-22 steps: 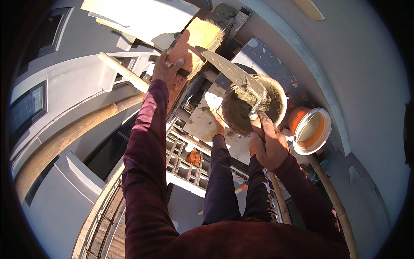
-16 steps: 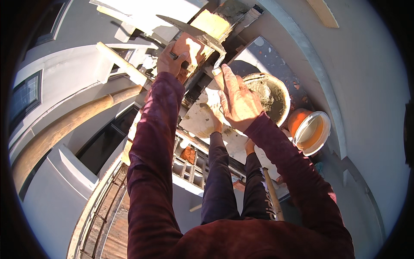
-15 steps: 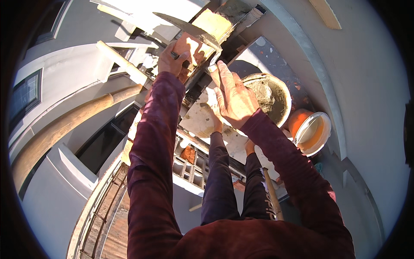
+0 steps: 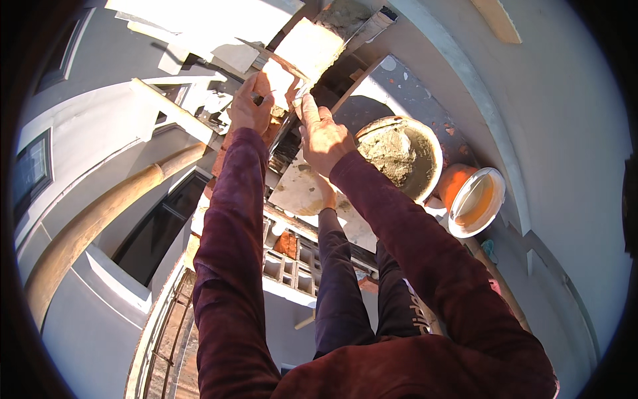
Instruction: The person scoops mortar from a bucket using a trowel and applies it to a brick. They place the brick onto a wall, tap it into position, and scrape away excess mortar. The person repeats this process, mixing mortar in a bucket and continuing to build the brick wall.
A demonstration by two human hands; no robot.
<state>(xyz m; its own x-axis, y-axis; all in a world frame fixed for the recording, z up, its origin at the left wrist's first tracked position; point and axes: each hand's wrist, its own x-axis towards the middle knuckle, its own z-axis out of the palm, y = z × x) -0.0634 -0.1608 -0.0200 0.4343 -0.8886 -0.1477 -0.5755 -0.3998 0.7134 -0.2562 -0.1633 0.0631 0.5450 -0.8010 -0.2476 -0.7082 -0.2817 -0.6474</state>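
Note:
A reddish brick (image 4: 273, 77) sits at the end of a sunlit brick course, against a pale, bright brick (image 4: 309, 48). My left hand (image 4: 250, 110) grips its near left side with thumb and fingers. In my right hand (image 4: 324, 138) is a trowel (image 4: 278, 60), its handle mostly covered by my fingers. The trowel's blade appears nearly edge-on, lying across the top of the reddish brick; whether it touches is hard to tell. Rough mortar shows below the brick, next to my left hand.
Right of my hands stands a bucket of wet grey mortar (image 4: 392, 154). Beyond it is an orange bucket (image 4: 458, 183) with a white rim. A bamboo pole (image 4: 109, 206) crosses at the left. Hollow blocks (image 4: 292, 266) lie below, near my legs. A grey wall curves along the right.
Both hands have shifted left, with the trowel. The reddish brick now sits lower and closer against the pale brick. The trowel's blade has turned from showing its face to nearly edge-on.

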